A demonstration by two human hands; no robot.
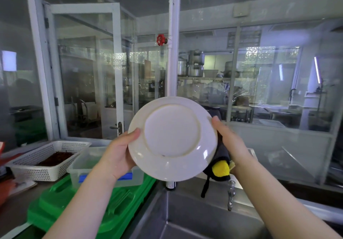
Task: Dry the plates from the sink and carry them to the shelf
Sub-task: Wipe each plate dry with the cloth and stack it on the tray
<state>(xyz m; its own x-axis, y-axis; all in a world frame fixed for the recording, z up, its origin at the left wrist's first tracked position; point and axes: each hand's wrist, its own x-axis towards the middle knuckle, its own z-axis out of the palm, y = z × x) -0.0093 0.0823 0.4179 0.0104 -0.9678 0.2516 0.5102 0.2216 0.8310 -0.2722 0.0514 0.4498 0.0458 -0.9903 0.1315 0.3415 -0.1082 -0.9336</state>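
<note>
Plate (172,138) upright above sink (194,218), left hand (118,151) gripping its rim, right hand (232,142) gripping cloth (220,166) behind

Steel counter (11,211) at left, running into a steel sink (194,218) at centre; on the counter: stacked green trays (61,207); clear plastic tub (87,162) with a blue label sits on the green stack; white perforated basket (46,157) just beside the tub, holding something dark brown; red object at far left edge, mostly cut off; tap (231,195) hangs over the sink's back rim.
</note>
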